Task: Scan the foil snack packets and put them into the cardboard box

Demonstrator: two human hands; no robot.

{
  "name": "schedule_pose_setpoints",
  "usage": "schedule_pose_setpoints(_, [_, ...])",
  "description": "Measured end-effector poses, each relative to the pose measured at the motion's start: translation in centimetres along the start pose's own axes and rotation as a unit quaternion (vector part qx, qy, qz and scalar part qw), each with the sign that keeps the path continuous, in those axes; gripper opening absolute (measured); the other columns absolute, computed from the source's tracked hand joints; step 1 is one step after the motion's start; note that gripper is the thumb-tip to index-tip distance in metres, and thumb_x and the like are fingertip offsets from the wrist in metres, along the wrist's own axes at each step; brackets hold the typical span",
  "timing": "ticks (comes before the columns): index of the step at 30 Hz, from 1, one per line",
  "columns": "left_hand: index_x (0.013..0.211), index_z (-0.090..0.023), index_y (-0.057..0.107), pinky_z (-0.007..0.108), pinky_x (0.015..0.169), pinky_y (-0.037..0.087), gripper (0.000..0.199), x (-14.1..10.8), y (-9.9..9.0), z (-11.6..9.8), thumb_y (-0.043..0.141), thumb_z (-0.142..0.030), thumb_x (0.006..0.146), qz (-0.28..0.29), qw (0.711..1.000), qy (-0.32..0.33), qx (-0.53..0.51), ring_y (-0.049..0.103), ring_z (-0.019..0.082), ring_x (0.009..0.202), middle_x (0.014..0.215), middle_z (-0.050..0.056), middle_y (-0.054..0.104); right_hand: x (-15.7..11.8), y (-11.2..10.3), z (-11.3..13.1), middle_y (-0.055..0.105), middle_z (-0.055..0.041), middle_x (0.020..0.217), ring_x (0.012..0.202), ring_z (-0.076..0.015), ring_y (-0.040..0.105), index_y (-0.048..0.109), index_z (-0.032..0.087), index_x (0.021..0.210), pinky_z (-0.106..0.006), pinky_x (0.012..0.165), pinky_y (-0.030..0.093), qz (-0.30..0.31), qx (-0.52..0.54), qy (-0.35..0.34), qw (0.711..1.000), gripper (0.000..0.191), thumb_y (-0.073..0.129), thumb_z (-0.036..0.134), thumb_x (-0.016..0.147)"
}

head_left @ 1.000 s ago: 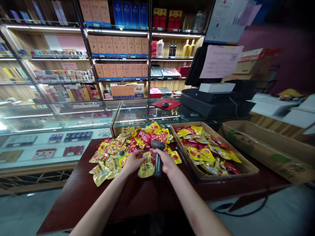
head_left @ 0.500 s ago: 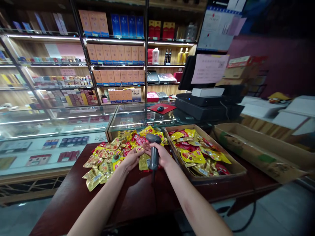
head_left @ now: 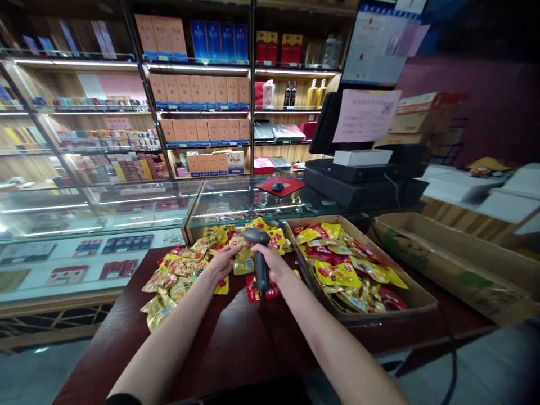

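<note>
My right hand point(head_left: 272, 261) is wrapped round the handle of a dark grey barcode scanner point(head_left: 261, 270), whose head points up and to the left. My left hand point(head_left: 223, 263) pinches a gold snack packet point(head_left: 243, 264) just left of the scanner. Red packets point(head_left: 254, 289) lie on the dark wooden table point(head_left: 228, 343) beneath the scanner. A loose heap of gold, yellow and red packets point(head_left: 185, 264) spreads behind and to the left of my left hand. More packets point(head_left: 337, 274) fill a shallow cardboard tray point(head_left: 422, 304) on the right.
Another cardboard box point(head_left: 472, 278) stands at the far right. Behind the table are a glass display counter point(head_left: 236, 199), a mouse point(head_left: 277, 187) on a red mat point(head_left: 295, 184), and a monitor point(head_left: 327, 124). The scanner's cable runs down over the table.
The scanner and my right hand have moved slightly left. My left hand has shifted a little left and up with the gold packet, and the red packets below show more.
</note>
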State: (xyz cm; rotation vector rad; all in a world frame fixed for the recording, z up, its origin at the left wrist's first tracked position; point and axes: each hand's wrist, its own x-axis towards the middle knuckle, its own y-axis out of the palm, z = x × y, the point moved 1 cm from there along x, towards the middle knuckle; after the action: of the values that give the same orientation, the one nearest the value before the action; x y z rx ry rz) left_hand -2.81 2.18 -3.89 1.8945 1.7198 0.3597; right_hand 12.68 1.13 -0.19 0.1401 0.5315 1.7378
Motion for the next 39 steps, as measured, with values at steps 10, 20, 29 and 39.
schedule_pose_setpoints(10, [0.087,-0.014,0.068,0.029,0.063,0.056,0.037,0.6,-2.0,-3.3,0.084,-0.022,0.055,-0.035,0.984,-0.057,0.163,0.066,0.018,0.071,0.083,0.007,0.070,-1.6,2.0,1.5,0.063,0.0007,0.060,0.060,-0.0150,0.059,0.067,0.015,0.079,-0.026,0.058,0.049,-0.009,-0.133,-0.045,0.990,0.020,0.066,0.023,0.060])
schedule_pose_setpoints(20, [0.090,-0.016,0.067,0.020,0.053,0.051,0.037,3.0,-1.5,-5.3,0.083,-0.025,0.057,-0.014,0.983,-0.051,0.176,0.066,0.015,0.072,0.087,0.005,0.070,-8.3,2.5,0.1,0.063,-0.0035,0.069,0.050,-0.0139,0.060,0.057,0.014,0.081,-0.023,0.038,0.046,-0.007,-0.136,-0.043,0.990,0.031,0.064,0.041,0.068])
schedule_pose_setpoints(29, [0.100,-0.017,0.067,0.032,0.072,0.056,0.045,3.1,-1.6,-6.2,0.082,-0.025,0.058,0.015,0.985,-0.046,0.163,0.066,0.023,0.092,0.104,0.009,0.069,-9.7,2.3,-2.3,0.047,0.0053,0.041,0.031,-0.0081,0.041,0.050,0.018,0.066,-0.020,0.032,0.034,0.016,-0.204,-0.030,0.978,0.027,0.058,0.042,0.076])
schedule_pose_setpoints(39, [0.098,-0.016,0.068,0.034,0.074,0.055,0.046,2.8,-1.4,-6.3,0.084,-0.025,0.056,-0.005,0.985,-0.051,0.167,0.066,0.024,0.092,0.102,0.010,0.069,-10.1,2.2,-2.6,0.046,0.0053,0.039,0.030,-0.0086,0.041,0.047,0.019,0.061,-0.020,0.032,0.033,0.037,-0.216,-0.056,0.974,0.030,0.055,0.043,0.078])
